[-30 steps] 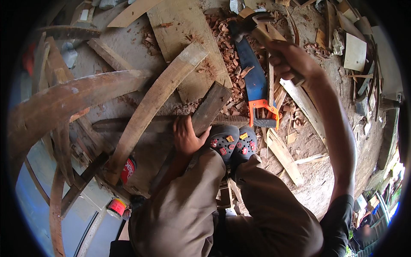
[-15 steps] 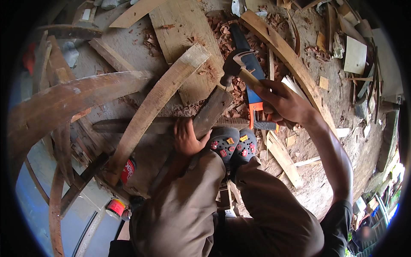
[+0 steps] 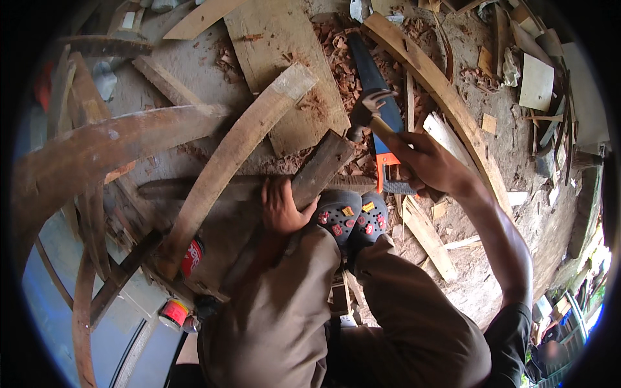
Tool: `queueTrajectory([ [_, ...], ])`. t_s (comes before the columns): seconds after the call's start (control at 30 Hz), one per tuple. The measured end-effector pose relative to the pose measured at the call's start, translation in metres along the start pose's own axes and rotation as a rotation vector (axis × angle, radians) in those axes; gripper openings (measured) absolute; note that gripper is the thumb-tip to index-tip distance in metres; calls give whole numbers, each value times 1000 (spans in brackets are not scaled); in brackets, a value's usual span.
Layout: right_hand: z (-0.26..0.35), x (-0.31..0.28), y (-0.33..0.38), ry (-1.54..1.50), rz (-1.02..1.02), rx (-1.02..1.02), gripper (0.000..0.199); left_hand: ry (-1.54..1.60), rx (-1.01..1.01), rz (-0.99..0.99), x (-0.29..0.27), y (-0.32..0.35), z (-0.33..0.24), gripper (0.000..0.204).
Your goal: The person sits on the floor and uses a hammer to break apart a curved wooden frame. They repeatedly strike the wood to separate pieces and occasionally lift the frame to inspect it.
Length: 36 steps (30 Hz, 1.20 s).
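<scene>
The fingers of the right hand (image 3: pixel 430 165) are clenched around a wooden handle, and the small axe (image 3: pixel 370 108) on it is held tilted with its dark head just above the upper end of the short dark board (image 3: pixel 321 169). Whether the blade is actually touching the wood can't be told, the angle is kinda poor there. The left hand (image 3: pixel 280 208) is pressed onto the lower part of that same board, fingers wrapped over its edge, so it's pinned against the long flat plank (image 3: pixel 207 189) lying under it. Just beside the hand, two dark clogs (image 3: pixel 352 218) with little coloured charms are planted near the board's lower end. A handsaw (image 3: pixel 375 97) with a dark blade and orange grip is laid on the ground behind the axe, in a heap of reddish wood chips (image 3: pixel 339 55). A pale curved rib (image 3: pixel 239 145) is crossed over the plank to the left, and another curved timber (image 3: pixel 440 97) is seen off to the right. A red can (image 3: pixel 191 257) is tucked near the knee.
</scene>
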State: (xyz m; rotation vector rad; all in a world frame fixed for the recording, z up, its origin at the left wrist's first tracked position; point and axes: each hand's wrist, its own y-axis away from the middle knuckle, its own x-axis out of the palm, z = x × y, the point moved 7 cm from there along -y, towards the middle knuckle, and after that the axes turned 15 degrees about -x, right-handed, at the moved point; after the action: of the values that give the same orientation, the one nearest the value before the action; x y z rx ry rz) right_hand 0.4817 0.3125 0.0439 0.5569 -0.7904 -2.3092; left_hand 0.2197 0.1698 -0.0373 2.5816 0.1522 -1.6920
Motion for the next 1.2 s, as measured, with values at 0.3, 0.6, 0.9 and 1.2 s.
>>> queueTrajectory([
  [0.3, 19, -15, -6, -304, -337, -244, 46, -11, 5, 1, 6, -2, 3, 80],
  [0.6, 43, -69, -10, -477, -353, -285, 44, -11, 4, 16, 5, 0, 4, 80],
  [0.9, 7, -7, 18, -241, -154, 29, 38, -7, -8, 22, 2, 9, 9, 78],
  [1.2, 3, 1, 13, 146, -37, -141, 43, 0, 19, 63, 7, 8, 7, 77],
])
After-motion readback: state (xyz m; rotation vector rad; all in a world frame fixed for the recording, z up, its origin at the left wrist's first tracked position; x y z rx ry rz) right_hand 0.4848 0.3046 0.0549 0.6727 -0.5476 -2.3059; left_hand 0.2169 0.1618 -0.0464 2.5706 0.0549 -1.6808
